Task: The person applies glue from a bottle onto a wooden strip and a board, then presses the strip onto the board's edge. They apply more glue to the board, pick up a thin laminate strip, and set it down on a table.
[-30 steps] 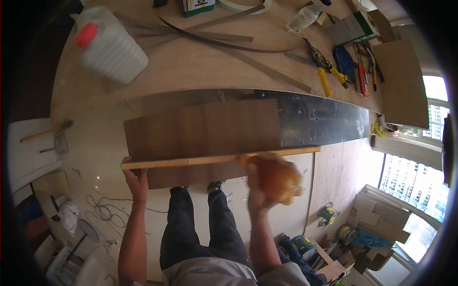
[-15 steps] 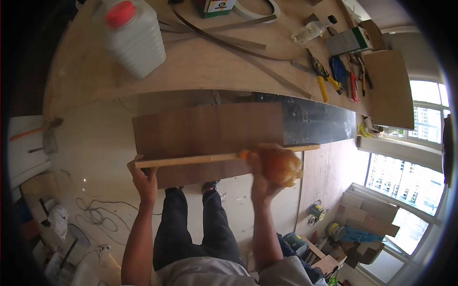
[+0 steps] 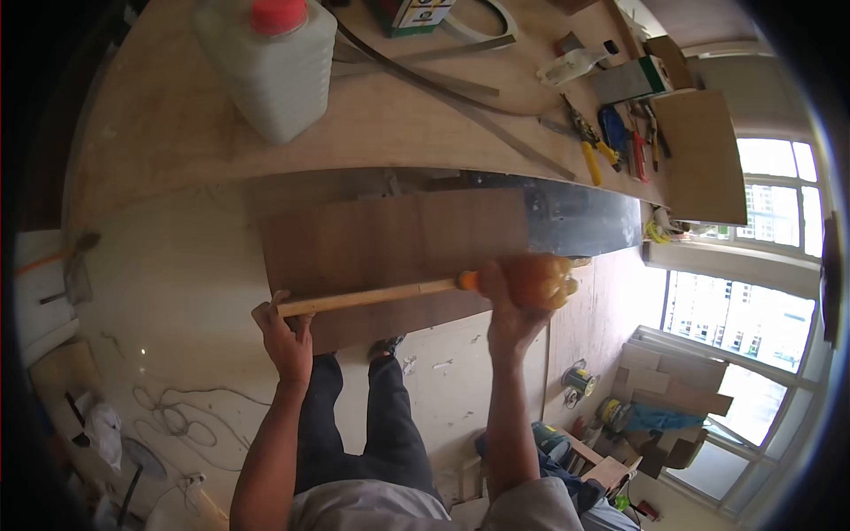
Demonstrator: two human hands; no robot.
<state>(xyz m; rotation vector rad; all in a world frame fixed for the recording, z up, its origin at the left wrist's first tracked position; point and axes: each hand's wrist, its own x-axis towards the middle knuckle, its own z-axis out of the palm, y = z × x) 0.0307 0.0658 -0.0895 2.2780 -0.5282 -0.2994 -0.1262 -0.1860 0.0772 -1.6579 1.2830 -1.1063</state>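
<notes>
My left hand [image 3: 288, 339] grips the left end of a brown wooden board [image 3: 398, 234], its fingers at the light wooden edge strip [image 3: 372, 297] along it. The fingers of my right hand [image 3: 513, 323] are wrapped round an orange-brown plastic bottle [image 3: 534, 281]. The bottle lies tilted on its side, its orange nozzle [image 3: 467, 280] pointing left, right over the strip. The bottle and my right hand hide the strip's right part.
A workbench [image 3: 177, 133] spans the top, bearing a white jug [image 3: 279, 80] with a red cap, curved strips [image 3: 469, 97], pliers [image 3: 589, 142] and a clear bottle [image 3: 575, 65]. A cable [image 3: 186, 416] lies on the floor at left. Cardboard [image 3: 660, 380] is stacked at right.
My right hand and the bottle have shifted slightly right. My left hand and the board's left end appear farther right and a little lower. The view has also shifted.
</notes>
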